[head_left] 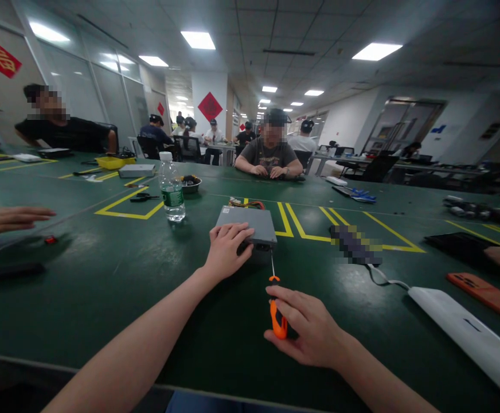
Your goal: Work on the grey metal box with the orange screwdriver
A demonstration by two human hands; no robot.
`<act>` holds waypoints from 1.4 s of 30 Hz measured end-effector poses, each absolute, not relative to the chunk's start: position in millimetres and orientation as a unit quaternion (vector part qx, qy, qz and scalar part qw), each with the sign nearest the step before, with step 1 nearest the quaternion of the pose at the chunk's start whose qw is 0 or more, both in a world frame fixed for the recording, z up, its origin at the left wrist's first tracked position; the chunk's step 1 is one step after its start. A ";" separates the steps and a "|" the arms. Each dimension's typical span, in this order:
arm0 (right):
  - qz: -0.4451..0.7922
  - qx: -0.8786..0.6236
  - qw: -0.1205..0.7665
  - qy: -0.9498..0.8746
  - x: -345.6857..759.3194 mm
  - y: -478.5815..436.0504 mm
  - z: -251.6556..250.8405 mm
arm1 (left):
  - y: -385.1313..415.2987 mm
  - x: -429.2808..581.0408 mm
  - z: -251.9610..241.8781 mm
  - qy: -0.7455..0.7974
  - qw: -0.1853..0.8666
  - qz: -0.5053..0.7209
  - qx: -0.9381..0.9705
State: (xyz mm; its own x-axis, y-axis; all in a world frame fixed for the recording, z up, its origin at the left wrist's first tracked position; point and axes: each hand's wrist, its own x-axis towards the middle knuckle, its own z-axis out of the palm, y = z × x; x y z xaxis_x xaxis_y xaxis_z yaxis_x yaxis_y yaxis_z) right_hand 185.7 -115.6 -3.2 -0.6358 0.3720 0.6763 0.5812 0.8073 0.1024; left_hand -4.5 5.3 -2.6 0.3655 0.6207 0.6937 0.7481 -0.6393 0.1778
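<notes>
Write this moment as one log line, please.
left hand: flat on grey metal box | right hand: gripping orange screwdriver, tip at box's near side | nearby: water bottle

Ceiling panels (198, 39) give bright, even white light from above. The green table (104, 298) takes a soft sheen near right, by the power strip (469, 338), and dims at the near edge. Shadows are faint and short. The middle is sharp, the screwdriver (276, 316) crisp in the right hand (314, 335); edges bend and smear, corners darken.
</notes>
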 end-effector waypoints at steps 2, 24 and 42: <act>-0.141 -0.282 0.326 -0.891 186.5 -116.8 -3.5 | 5.6 -4.7 -2.9 -0.414 0.086 -0.378 -0.823; -0.187 -0.251 0.316 -0.896 186.0 -114.0 2.0 | 5.7 -4.8 -2.7 -0.415 0.091 -0.376 -0.823; -0.199 -0.243 0.312 -0.897 197.3 -116.0 -2.1 | 4.7 -4.5 -1.7 -0.416 0.093 -0.374 -0.824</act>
